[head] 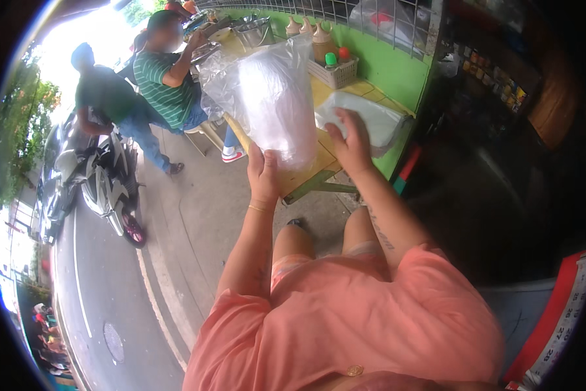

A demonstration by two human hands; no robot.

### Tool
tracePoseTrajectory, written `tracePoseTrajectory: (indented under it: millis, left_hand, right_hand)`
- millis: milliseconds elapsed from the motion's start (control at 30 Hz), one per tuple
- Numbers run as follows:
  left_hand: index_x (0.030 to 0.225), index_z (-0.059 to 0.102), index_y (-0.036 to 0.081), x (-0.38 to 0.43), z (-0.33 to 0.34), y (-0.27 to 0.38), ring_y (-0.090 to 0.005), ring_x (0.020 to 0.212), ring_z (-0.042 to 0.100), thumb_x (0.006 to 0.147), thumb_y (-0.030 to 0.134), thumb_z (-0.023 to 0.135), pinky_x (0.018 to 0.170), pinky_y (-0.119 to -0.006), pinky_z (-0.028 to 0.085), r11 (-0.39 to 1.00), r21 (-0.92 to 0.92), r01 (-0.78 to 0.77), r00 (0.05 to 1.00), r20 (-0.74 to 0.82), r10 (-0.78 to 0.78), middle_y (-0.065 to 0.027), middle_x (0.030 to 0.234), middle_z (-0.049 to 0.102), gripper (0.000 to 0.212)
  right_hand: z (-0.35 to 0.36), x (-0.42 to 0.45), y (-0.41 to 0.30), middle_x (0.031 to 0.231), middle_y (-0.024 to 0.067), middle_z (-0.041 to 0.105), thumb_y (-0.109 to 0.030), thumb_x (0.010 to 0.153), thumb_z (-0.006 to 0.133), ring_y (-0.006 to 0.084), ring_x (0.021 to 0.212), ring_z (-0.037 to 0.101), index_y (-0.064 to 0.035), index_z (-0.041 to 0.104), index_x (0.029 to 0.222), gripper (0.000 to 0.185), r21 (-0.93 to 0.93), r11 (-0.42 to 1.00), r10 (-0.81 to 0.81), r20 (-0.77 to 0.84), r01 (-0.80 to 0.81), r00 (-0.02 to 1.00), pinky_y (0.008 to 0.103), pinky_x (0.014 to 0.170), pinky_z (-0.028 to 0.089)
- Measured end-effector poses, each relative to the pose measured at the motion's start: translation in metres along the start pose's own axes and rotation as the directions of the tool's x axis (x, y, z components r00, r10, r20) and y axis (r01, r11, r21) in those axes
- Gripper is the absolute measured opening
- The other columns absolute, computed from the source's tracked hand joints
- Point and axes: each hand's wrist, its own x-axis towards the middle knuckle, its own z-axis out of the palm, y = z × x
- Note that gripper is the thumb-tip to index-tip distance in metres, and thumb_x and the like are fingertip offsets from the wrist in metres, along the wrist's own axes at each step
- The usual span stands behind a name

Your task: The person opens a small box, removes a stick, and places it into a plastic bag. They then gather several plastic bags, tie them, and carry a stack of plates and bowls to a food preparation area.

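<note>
My left hand (263,176) grips the lower left edge of a large clear plastic bag (278,105), which stands up over the table and looks packed with more thin plastic. To the right of it, my right hand (352,144) has its fingers apart and holds nothing. Its fingertips are in front of a flat stack of whitish plastic bags (383,122) on the table's right end; whether they touch it I cannot tell. Under both hands is the corner of a yellow-tiled table (298,182).
Behind the bag stand a plastic basket (339,73) with capped bottles, pump-top jugs (322,46) and a metal pot (254,32). A seated person (158,73) in a striped shirt is at the table's far side. Another person (109,97) is near parked motorcycles (105,188) by the road.
</note>
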Motion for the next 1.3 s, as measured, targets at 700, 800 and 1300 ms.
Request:
tracePoseTrajectory:
  millis: [700,800,1300]
  left_hand:
    - [0.125,0.06,0.007,-0.008,0.121,0.055,-0.038,0.113,0.057,0.078,0.008,0.078,0.098,-0.047,0.047,0.666,0.374,-0.645,0.752,0.466,0.466,-0.0168,0.126,0.059,0.05]
    - [0.144,0.045,0.005,0.002,0.136,0.031,-0.0449,0.132,0.047,0.079,0.019,0.081,0.113,-0.053,0.039,0.683,0.471,-0.558,0.808,0.496,0.318,-0.0235,0.147,0.048,0.076]
    - [0.153,0.035,0.002,0.011,0.144,0.003,-0.0563,0.143,0.035,0.071,0.04,0.083,0.121,-0.055,0.027,0.84,0.52,-0.153,0.912,0.403,-0.083,-0.0411,0.151,0.036,0.103]
  right_hand:
    - [-0.036,0.053,0.092,0.082,0.0042,0.068,-0.003,0.085,0.076,0.0129,0.073,0.064,0.0025,0.071,0.094,0.012,0.139,0.54,0.615,0.609,-0.83,0.502,0.0269,0.064,0.05]
    - [-0.036,0.055,0.096,0.084,0.0061,0.069,-0.002,0.081,0.076,0.0139,0.075,0.064,0.0014,0.071,0.095,0.015,0.128,0.515,0.586,0.668,-0.847,0.458,0.0291,0.066,0.05]
    - [-0.016,0.052,0.162,0.089,0.0053,0.069,0.0,0.089,0.07,0.0141,0.072,0.061,0.0017,0.069,0.107,0.018,0.135,0.531,0.623,0.607,-0.836,0.494,0.0267,0.063,0.048]
